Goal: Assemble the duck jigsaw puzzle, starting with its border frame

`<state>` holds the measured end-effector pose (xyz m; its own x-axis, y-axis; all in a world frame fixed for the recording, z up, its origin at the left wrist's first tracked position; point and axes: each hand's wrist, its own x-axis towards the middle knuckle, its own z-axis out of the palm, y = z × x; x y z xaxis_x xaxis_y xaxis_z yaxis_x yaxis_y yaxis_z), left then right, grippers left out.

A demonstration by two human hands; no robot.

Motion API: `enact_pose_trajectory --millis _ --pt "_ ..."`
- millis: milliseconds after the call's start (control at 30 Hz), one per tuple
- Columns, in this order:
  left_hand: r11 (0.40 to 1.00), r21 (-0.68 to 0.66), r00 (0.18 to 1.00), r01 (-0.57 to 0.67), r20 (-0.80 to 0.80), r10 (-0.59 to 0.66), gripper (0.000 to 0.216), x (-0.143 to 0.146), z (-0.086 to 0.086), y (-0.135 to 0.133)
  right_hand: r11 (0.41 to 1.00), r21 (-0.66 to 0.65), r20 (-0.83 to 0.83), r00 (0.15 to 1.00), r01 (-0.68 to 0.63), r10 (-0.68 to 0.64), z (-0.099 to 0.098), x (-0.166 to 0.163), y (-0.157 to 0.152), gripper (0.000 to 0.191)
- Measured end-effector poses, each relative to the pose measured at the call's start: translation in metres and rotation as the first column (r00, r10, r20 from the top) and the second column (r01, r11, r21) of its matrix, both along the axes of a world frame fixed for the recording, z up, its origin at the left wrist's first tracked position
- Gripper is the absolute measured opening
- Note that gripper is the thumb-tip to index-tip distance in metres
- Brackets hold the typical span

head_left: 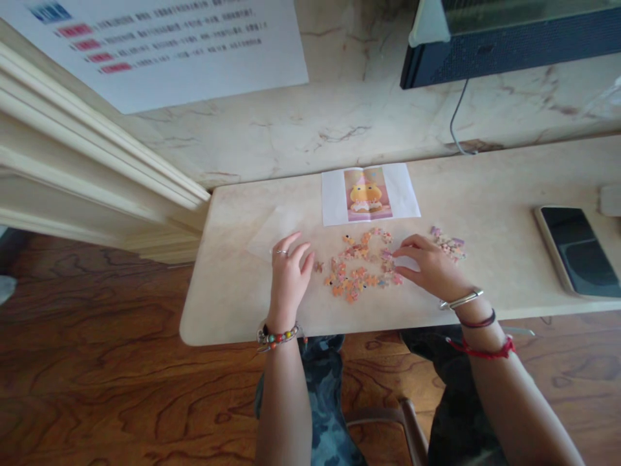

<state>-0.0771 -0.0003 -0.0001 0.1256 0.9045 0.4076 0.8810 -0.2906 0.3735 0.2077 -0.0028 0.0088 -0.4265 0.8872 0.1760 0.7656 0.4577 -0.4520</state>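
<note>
Near the front edge of the desk [485, 194], the jigsaw pieces [361, 265] look light, thin, stiff, best pinched at their rims. The left hand [290, 275] lies flat, fingers spread; the right hand [429, 265] touches pieces, grip unclear.

**Wearer: jewellery and clothing**

Forearms bare, no sleeves. Left hand [290, 272]: thin silver ring [282, 252] on one finger, multicoloured beaded bracelet [277, 336] at the wrist. Right hand [431, 268]: silver metal bangle [460, 299] at the wrist, then a thin dark band [478, 320], then a red cord [485, 353]. Legs: blue-grey camouflage trousers [325, 401].
</note>
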Motion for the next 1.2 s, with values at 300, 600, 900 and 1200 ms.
enact_pose_trajectory --millis 300,600,900,1200 --pt "0.998 0.038 0.999 0.047 0.025 -0.048 0.015 0.024 0.003 0.016 0.994 -0.044 0.000 0.995 -0.097 0.097 -0.002 -0.001 0.003 0.008" --pt "0.990 0.046 0.989 0.130 0.063 -0.133 0.015 0.037 -0.007 0.014 0.988 -0.028 -0.041 0.988 -0.151 0.150 -0.001 0.012 -0.001 0.013" --pt "0.989 0.094 0.985 0.113 0.120 -0.124 0.015 0.036 -0.005 0.009 0.999 0.049 -0.060 0.998 -0.018 0.021 -0.008 0.011 0.002 0.018" --pt "0.987 0.124 0.976 0.106 0.178 -0.127 0.015 0.020 -0.004 -0.011 0.999 -0.030 0.082 0.996 -0.040 0.042 -0.006 -0.008 0.007 0.015"
